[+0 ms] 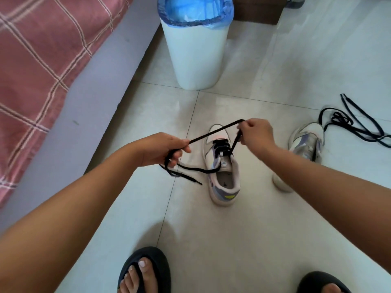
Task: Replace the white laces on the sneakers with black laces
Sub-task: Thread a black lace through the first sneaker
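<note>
- The black lace (213, 135) is already threaded through the lower eyelets of the near sneaker (224, 176), which stands on the tiled floor (243, 240) in the middle of the view, its toe pointing away from the person.
- One part of this lace goes up from the right side of the shoe to the right hand (255, 133), then runs tight across to the left hand (163, 150); the other end leaves the left side of the shoe and lies loose on the floor under the left hand.
- The right hand pinches the lace with curled fingers, above the toe of the sneaker.
- The left hand grips the lace too — thumb and fingers closed around it, and the free tip hangs down from this hand to the tiles.
- The second sneaker (306, 140) stands to the right, partly hidden behind the right forearm; I cannot tell if it has a lace.
- Another black lace (357, 127) lies in a loose tangle on the floor, just beside this second sneaker.
- Farther away stands a white bin (198, 53) with a blue bag — at the left is a bed with a pink checked cover (38, 60).
- At the bottom, two feet in black sandals (146, 269) are visible.
</note>
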